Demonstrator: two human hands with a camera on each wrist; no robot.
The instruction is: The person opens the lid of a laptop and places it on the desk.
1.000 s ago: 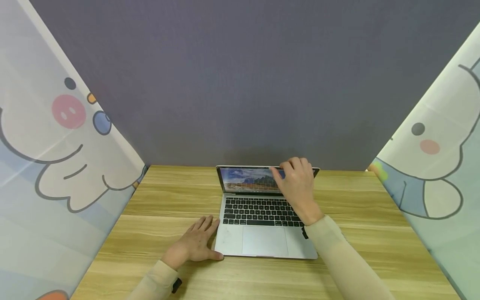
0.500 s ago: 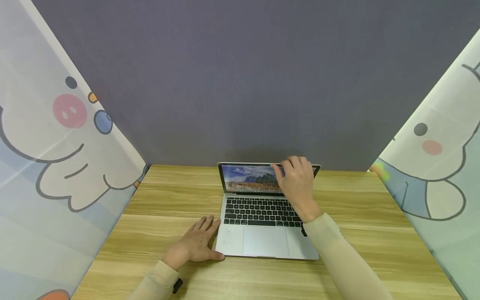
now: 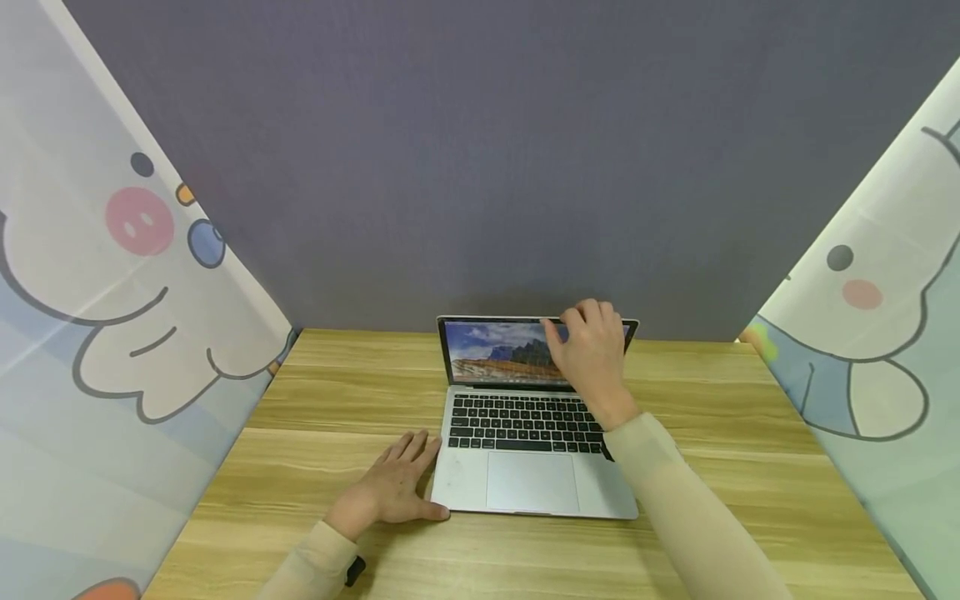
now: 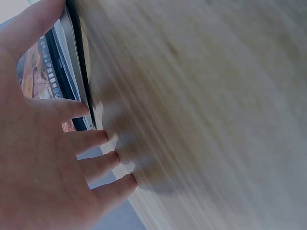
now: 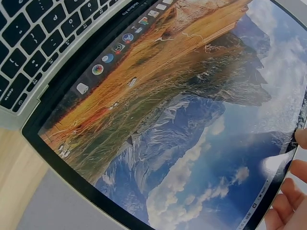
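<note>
A silver laptop (image 3: 532, 482) with a black keyboard lies on the wooden table, its lid raised and the screen (image 3: 487, 354) lit with a mountain picture. My right hand (image 3: 596, 358) grips the lid's top edge right of the middle. In the right wrist view the thumb of the right hand (image 5: 290, 196) is on the screen side and the other fingers are behind the rim. My left hand (image 3: 393, 490) rests beside the base's front left corner, fingers spread and straight. The left wrist view shows the fingertips of the left hand (image 4: 43, 158) touching the tabletop, thumb near the laptop's edge.
The wooden table (image 3: 322, 375) runs back to a grey panel (image 3: 465, 167) close behind the laptop. Cartoon-printed panels stand at the left (image 3: 90, 292) and right (image 3: 885, 333).
The laptop's lid has tilted farther back, its top edge rising in the head view along with my right hand. More of the screen shows now. My left hand has stayed in place.
</note>
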